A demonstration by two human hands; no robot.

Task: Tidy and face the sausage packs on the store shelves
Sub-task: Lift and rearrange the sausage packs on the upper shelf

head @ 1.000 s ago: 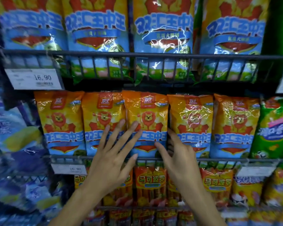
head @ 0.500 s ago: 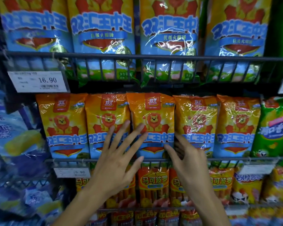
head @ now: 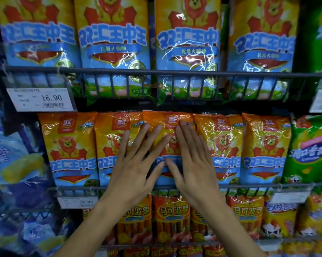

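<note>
Several orange-and-blue sausage packs with a lion picture stand in a row on the middle wire shelf [head: 249,186]. The centre pack [head: 168,120] sticks out a little in front of its neighbours. My left hand [head: 136,164] lies flat with fingers spread over the centre pack's left edge and the pack beside it [head: 110,138]. My right hand [head: 191,160] presses flat on the centre pack's right half, fingers straight and pointing up. The two thumbs nearly meet in front of the pack. Neither hand grips anything.
Bigger lion packs [head: 113,38] fill the top shelf behind a wire rail [head: 175,72]. A 16.90 price tag [head: 40,99] hangs at left. Red sausage bundles [head: 172,216] stand below. A green pack [head: 312,151] is at right, blue corn packs [head: 13,160] at left.
Both hands have moved up from the shelf rail onto the centre pack's face and closer together. The view has moved nearer to the shelves.
</note>
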